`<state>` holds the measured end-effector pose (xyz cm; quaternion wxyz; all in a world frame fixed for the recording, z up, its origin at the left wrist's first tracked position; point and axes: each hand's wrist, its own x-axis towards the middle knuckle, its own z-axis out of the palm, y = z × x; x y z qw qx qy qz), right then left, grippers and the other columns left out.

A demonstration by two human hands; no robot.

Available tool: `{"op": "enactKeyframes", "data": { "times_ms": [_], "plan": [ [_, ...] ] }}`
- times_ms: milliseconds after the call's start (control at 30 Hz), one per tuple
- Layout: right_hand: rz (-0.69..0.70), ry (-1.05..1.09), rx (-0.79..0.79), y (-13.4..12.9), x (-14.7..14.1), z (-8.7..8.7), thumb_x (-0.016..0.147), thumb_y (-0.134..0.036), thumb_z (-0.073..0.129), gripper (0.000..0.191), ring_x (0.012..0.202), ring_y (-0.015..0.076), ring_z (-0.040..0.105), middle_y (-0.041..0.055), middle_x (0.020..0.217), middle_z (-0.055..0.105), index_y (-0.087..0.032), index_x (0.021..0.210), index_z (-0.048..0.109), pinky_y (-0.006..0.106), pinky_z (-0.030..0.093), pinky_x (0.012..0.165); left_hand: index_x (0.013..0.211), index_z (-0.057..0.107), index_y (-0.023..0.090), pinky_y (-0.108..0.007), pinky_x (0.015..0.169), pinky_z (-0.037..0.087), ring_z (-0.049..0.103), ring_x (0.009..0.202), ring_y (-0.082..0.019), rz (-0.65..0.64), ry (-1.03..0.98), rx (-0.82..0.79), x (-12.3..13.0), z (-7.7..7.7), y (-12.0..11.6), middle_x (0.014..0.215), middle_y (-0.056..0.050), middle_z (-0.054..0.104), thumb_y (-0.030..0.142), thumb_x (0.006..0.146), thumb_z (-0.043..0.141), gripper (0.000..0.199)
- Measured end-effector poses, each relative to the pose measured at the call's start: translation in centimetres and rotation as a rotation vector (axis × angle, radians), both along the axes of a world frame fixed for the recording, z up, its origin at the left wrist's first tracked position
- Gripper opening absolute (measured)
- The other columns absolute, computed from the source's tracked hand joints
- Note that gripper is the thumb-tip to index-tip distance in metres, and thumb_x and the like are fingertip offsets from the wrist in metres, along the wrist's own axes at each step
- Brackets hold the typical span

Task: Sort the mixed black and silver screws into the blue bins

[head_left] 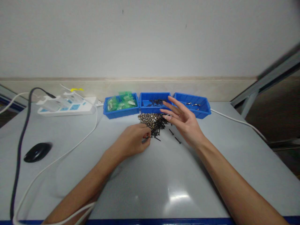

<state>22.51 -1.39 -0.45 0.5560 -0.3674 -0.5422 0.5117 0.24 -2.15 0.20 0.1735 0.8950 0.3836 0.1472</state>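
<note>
A pile of dark screws and brassy metal pieces (153, 122) lies on the table in front of the middle blue bin (155, 110). My left hand (134, 139) is at the pile's left front edge, fingers curled and pinched on a dark screw that barely shows. Raised over the pile's right side, my right hand (182, 120) has its fingers spread and nothing in them. Dark screws lie in the middle bin. A few metal pieces are in the right blue bin (205, 112). Two loose screws (177, 140) rest below my right hand.
The left blue bin (122, 113) holds green plastic packets (122, 101). A white power strip (86, 107) with plugs stands at the back left, a black mouse (37, 152) nearer. A white cable (67, 153) and a black cable (20, 147) cross the left side.
</note>
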Motion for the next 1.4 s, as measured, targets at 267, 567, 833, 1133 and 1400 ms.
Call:
{"op": "enactKeyframes", "data": {
  "times_ms": [267, 567, 833, 1133, 1400],
  "plan": [
    [-0.054, -0.071, -0.07, 0.3, 0.7, -0.1, 0.083, -0.03, 0.076, 0.032, 0.082, 0.0178, 0.073, 0.0047, 0.1, 0.078, -0.024, 0.114, 0.071, 0.037, 0.06, 0.085, 0.092, 0.064, 0.017, -0.026, 0.075, 0.05, 0.063, 0.082, -0.017, -0.02, -0.174, 0.09, -0.4, 0.1, 0.8, 0.09, -0.004, 0.068, 0.013, 0.093, 0.057, 0.008],
    [0.224, -0.224, -0.235, -0.3, 0.0, 0.9, 0.075, -0.033, 0.082, 0.029, 0.081, 0.0196, 0.074, 0.0057, 0.084, 0.079, -0.019, 0.099, 0.077, 0.035, 0.058, 0.08, 0.091, 0.063, 0.018, -0.018, 0.067, 0.053, 0.068, 0.069, -0.01, 0.132, -0.508, 0.185, 0.0, 0.2, 0.4, 0.077, 0.003, 0.071, 0.013, 0.085, 0.074, 0.013],
    [0.281, -0.219, -0.237, -0.3, -0.2, 0.5, 0.074, -0.034, 0.084, 0.024, 0.071, 0.0172, 0.072, 0.0043, 0.074, 0.077, -0.018, 0.091, 0.078, 0.029, 0.056, 0.069, 0.092, 0.062, 0.018, -0.019, 0.068, 0.056, 0.068, 0.068, -0.01, 0.093, -0.555, 0.144, 0.4, -0.3, 0.2, 0.079, 0.003, 0.071, 0.013, 0.085, 0.074, 0.015],
    [0.051, -0.087, -0.086, 0.0, 0.4, 0.5, 0.076, -0.028, 0.084, 0.052, 0.113, 0.0241, 0.07, 0.0055, 0.13, 0.071, -0.029, 0.126, 0.07, 0.041, 0.056, 0.1, 0.104, 0.069, 0.018, -0.03, 0.084, 0.052, 0.063, 0.094, -0.019, -0.24, -0.271, 0.128, 1.2, -1.3, -0.6, 0.1, -0.007, 0.069, 0.015, 0.097, 0.059, 0.013],
    [0.02, -0.056, -0.027, 0.5, 1.0, -0.2, 0.081, -0.026, 0.08, 0.057, 0.114, 0.0248, 0.071, 0.005, 0.135, 0.068, -0.033, 0.135, 0.062, 0.046, 0.052, 0.108, 0.093, 0.067, 0.015, -0.033, 0.082, 0.05, 0.057, 0.09, -0.021, -0.297, -0.087, 0.225, 3.3, -2.7, -1.4, 0.096, -0.007, 0.068, 0.021, 0.101, 0.054, 0.017]
  ]
}}
